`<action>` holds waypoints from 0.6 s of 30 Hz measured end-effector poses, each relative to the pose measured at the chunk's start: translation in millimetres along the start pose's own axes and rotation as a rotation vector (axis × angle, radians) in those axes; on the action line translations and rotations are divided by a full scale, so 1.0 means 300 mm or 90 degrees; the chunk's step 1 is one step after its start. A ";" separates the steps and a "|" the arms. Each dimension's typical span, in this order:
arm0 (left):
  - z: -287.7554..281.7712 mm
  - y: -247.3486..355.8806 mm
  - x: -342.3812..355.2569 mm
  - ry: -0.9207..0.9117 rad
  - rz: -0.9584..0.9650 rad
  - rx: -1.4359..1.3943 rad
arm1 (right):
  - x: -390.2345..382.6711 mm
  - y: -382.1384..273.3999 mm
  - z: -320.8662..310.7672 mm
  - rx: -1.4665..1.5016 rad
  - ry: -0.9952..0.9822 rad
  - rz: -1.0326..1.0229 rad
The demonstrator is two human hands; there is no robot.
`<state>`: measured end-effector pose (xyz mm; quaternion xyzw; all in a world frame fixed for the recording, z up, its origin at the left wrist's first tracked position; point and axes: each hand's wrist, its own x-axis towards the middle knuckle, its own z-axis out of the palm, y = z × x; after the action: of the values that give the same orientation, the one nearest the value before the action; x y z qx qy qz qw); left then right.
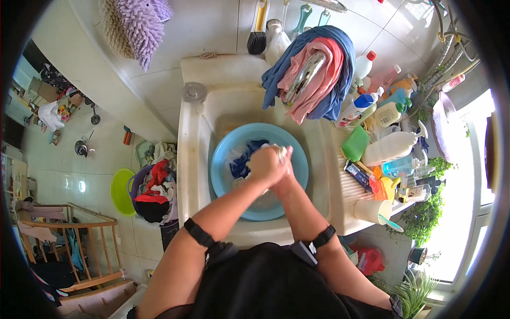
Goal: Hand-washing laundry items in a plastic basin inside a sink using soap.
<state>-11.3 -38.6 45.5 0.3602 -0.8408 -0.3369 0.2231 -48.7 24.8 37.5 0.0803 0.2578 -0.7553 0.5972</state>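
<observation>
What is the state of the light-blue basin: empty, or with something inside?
Not empty: dark-blue fabric lies inside the basin, visible beside the left hand.

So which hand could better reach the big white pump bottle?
Probably the right hand: the white pump bottle is right of the blue basin and farther from the left hand. Both hands clasp pale cloth, though.

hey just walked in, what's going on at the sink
A person has both hands clenched together, the left hand and the right hand, around what looks like a pale cloth, mostly hidden by the fingers. They are over a blue basin set in the sink. A dark blue cloth lies in the basin, and a pink cloth hangs over the tap.
</observation>
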 end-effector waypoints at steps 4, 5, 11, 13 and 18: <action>-0.064 -0.036 0.060 -0.024 -0.168 -0.110 | 0.003 0.026 0.066 -0.060 0.042 0.050; -0.047 -0.006 0.019 0.092 -0.023 -0.181 | 0.012 0.007 0.043 -0.064 0.058 0.027; -0.071 -0.037 0.009 0.074 -0.115 -0.303 | -0.008 -0.004 0.115 -0.092 0.036 0.063; -0.032 -0.143 0.001 0.035 -0.205 -0.593 | -0.020 0.000 0.127 -0.127 0.051 0.020; -0.088 -0.076 -0.108 -0.150 -0.307 -1.090 | -0.024 -0.049 0.077 -0.161 0.100 0.004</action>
<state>36.2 -36.5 42.5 0.2005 -0.2204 -0.9211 0.2506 -56.3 22.0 64.8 0.0640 0.3968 -0.7061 0.5830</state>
